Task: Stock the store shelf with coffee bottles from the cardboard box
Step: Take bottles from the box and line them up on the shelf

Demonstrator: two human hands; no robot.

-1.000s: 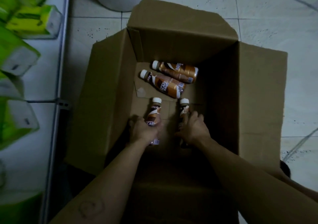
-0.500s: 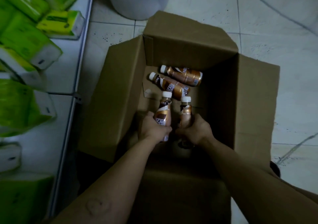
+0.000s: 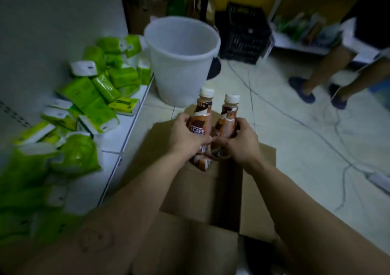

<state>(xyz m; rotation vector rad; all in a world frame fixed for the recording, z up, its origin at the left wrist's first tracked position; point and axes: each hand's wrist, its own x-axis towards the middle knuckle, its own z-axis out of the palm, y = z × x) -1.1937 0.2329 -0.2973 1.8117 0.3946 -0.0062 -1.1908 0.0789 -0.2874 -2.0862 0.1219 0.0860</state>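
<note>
My left hand (image 3: 185,137) grips a brown coffee bottle (image 3: 200,118) with a white cap, held upright. My right hand (image 3: 238,144) grips a second coffee bottle (image 3: 228,120) right beside it, also upright. Both bottles are raised above the open cardboard box (image 3: 259,190), which sits on the floor below my arms. The box's inside is mostly hidden by my hands and forearms. The low white store shelf (image 3: 124,135) runs along the left.
Several green tissue packs (image 3: 88,97) lie piled on the shelf. A white plastic bucket (image 3: 179,63) stands on the tiled floor behind the box, a black crate (image 3: 242,34) beyond it. Another person's legs (image 3: 320,74) stand at the right. Cables (image 3: 316,127) and a power strip (image 3: 377,179) cross the floor.
Both hands have lifted their bottles up out of the box and brought them together. The view has tilted up from the box's inside toward the shelf and floor ahead.
</note>
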